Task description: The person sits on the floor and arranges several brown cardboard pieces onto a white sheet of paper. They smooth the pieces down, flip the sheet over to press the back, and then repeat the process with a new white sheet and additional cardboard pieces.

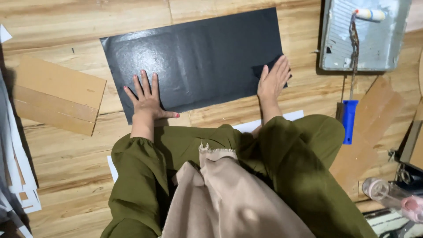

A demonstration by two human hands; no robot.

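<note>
The left hand (147, 100) lies flat, fingers spread apart, palm pressing the near left corner of a black sheet (198, 57), gripping nothing. The right hand (273, 81) is likewise open and flat, fingers together, laid on the sheet's near right corner, where that corner looks slightly lifted or folded under the palm. The sheet is a glossy rectangle spread on the wooden floor (273, 128), directly ahead of the person's knees, its long edges running left to right. Faint creases and sheen suggest it is thin, light and limp rather than stiff, probably smooth enough to slide on the boards; it would likely be best held by two corners or an edge, pinched gently so it does not crease. Under the olive sleeves (145, 176), a white paper (288, 117) peeks out at the near side. At the floor's left lies a flat piece of cardboard (57, 94). Toward the far right corner sits a grey paint tray (379, 48) with a small roller (370, 15), its blue handle (349, 121) pointing toward the person.
</note>
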